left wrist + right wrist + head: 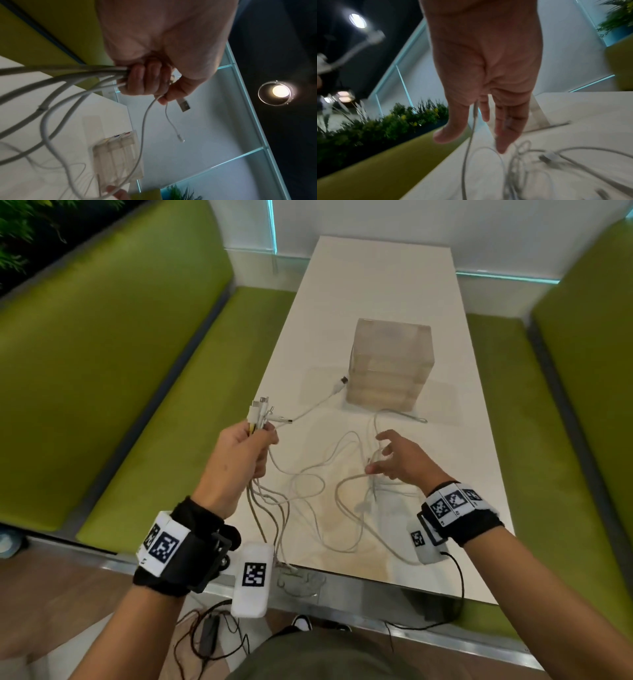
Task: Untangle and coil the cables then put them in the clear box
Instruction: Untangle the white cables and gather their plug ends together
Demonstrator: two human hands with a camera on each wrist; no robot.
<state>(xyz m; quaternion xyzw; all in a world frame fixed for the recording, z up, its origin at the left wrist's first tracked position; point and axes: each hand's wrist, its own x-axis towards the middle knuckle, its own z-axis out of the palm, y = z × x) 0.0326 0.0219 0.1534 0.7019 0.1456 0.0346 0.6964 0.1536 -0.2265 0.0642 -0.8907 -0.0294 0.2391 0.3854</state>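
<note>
- my left hand [239,453] is fisted round a bundle of thin white charging cables [310,491], plug ends sticking up out of the fist, tails hanging down to the white table [383,285].
- my right hand [397,460] has its fingers loosely spread; a strand runs between thumb and fingers, but i cannot tell if it is pinched.
- the loose tangle lies on the table on the near side of the frosted clear plastic box [390,361], directly under my right hand, so that hand is nearer.
- one cable runs from my left fist toward the box, its plug just beside the box's near left corner.
</note>
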